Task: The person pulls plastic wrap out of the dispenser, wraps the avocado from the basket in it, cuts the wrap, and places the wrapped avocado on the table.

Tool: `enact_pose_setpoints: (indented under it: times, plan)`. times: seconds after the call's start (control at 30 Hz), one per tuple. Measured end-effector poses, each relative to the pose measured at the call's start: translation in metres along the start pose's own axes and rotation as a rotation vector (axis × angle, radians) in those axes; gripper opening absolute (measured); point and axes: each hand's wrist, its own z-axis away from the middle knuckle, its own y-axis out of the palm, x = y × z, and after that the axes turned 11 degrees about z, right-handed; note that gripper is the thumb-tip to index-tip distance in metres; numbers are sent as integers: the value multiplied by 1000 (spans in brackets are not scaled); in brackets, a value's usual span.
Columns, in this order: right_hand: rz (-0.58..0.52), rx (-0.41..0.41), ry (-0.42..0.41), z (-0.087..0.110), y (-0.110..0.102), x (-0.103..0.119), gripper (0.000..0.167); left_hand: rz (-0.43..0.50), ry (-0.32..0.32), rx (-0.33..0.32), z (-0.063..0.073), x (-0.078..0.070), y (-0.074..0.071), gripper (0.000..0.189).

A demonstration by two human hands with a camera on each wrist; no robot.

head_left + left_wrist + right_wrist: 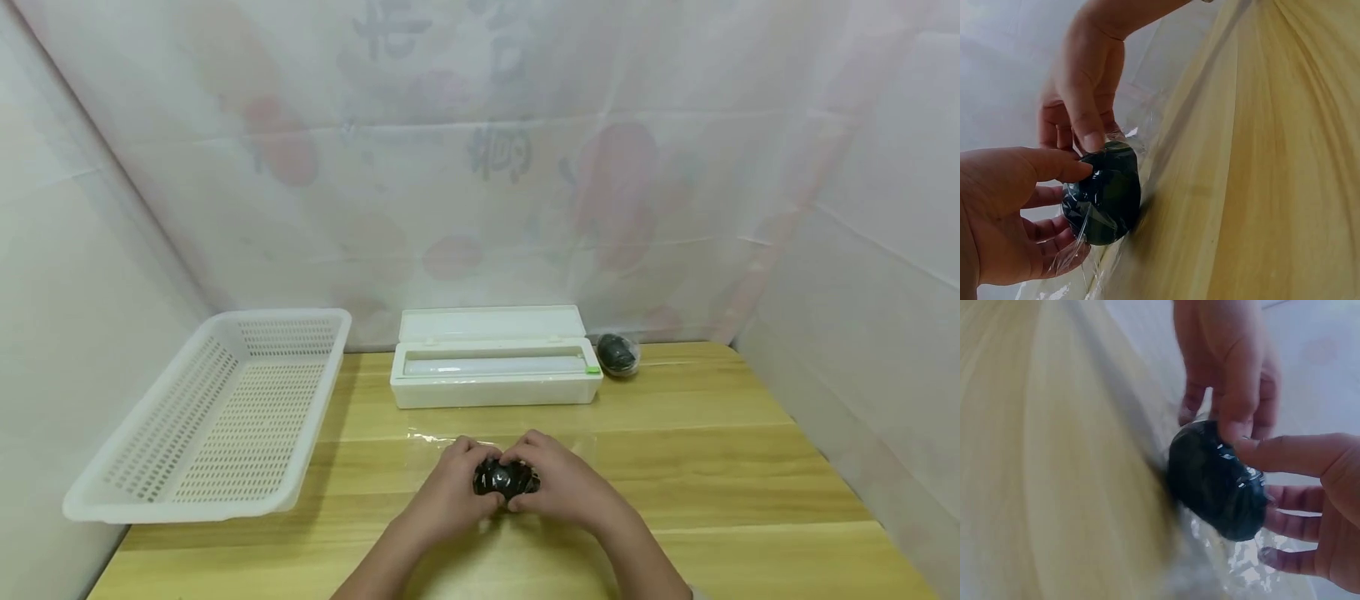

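Near the table's front, a dark green, oval, avocado-like thing [506,478] sits between both hands, with shiny clear cling film [1088,234] around it. My left hand [453,487] grips one side, thumb on top and fingers spread along the side and beneath. From the other side my right hand [566,487] holds it in the same way. The two thumbs [1238,428] come close together on its near face in the right wrist view. Loose film trails below the fingers, and a flat sheet of it [435,439] lies on the table behind the hands.
Behind the hands stands a white cling film box [495,393], lid raised, roll inside. To its right lies a second dark oval thing [618,355] in clear film. A white perforated basket [300,467] occupies the left side. Pale curtains [465,208] surround the wooden table [750,467].
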Motion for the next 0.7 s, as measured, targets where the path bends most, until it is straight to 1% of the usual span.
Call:
enact_pose_setpoints:
  times: [0.07, 0.17, 0.27, 0.33, 0.4, 0.53, 0.57, 0.63, 0.7]
  plan:
    - [20, -1, -1, 0, 3, -1, 45, 6, -5, 0, 0, -1, 0, 46]
    - [22, -22, -7, 1, 5, -5, 44, 8, -16, 6, -1, -2, 0, 46]
    - [2, -42, -25, 2, 5, -9, 41, 2, -27, 7, -1, -6, 0, 55]
    - [-23, -50, -35, 2, 4, -11, 40, -26, -22, -5, 0, -9, -1, 62]
    - [-59, -39, -43, 3, 3, -13, 39, -77, 12, -38, 1, -12, -2, 65]
    - [-122, 10, -52, 2, 4, -16, 37, -214, 114, -98, 5, -18, -2, 56]
    - [-129, 20, -53, 1, 4, -16, 36, -240, 132, -100, 6, -19, -2, 55]
    - [-129, 22, -55, 0, 5, -17, 36, -270, 145, -86, 7, -19, 0, 55]
    - [-121, 18, -51, 0, 4, -18, 36, -280, 139, -69, 6, -18, 3, 57]
